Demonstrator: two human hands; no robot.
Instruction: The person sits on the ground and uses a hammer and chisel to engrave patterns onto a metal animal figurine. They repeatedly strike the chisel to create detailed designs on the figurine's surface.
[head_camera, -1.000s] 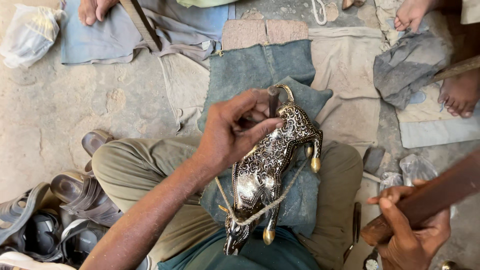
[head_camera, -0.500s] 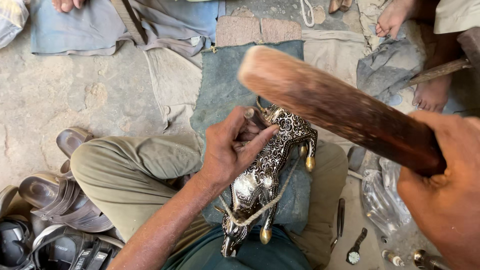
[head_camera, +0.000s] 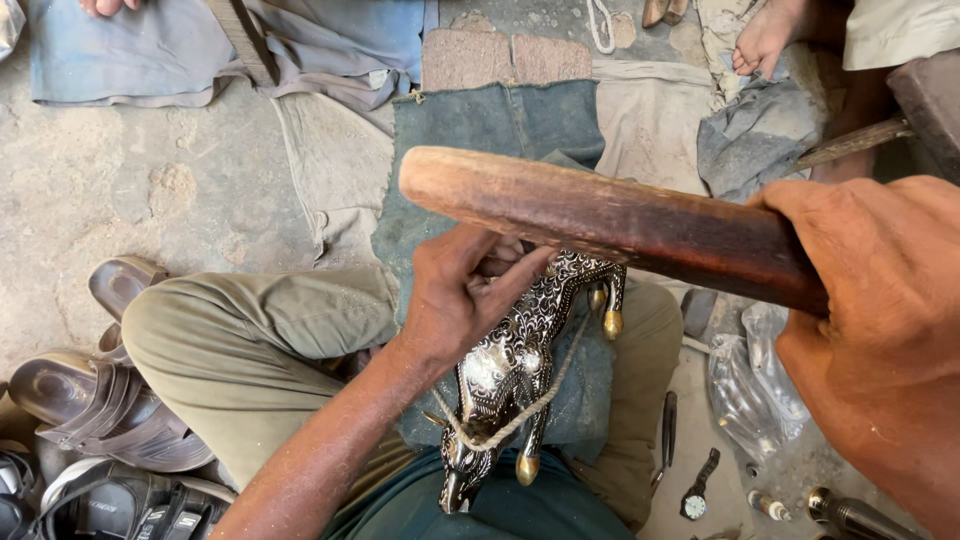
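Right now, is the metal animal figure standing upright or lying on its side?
On its side: the figure lies across the lap cloth, gold-tipped legs sticking sideways, the left hand pressing it.

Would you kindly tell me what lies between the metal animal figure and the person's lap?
In the head view, a folded blue-grey cloth lies between the ornate metal animal figure and the lap; the left hand steadies the figure on it.

Illumination is bright, diffuse daylight with no single hard source evident. Shadows are soft and short, darkest beneath the wooden mallet (head_camera: 610, 220) and under the left hand (head_camera: 465, 295). The metal animal figure (head_camera: 515, 375) shows small specular highlights. The right hand (head_camera: 880, 340), close to the lens, is slightly soft. Mid-frame detail is sharp. Edge distortion is mild.
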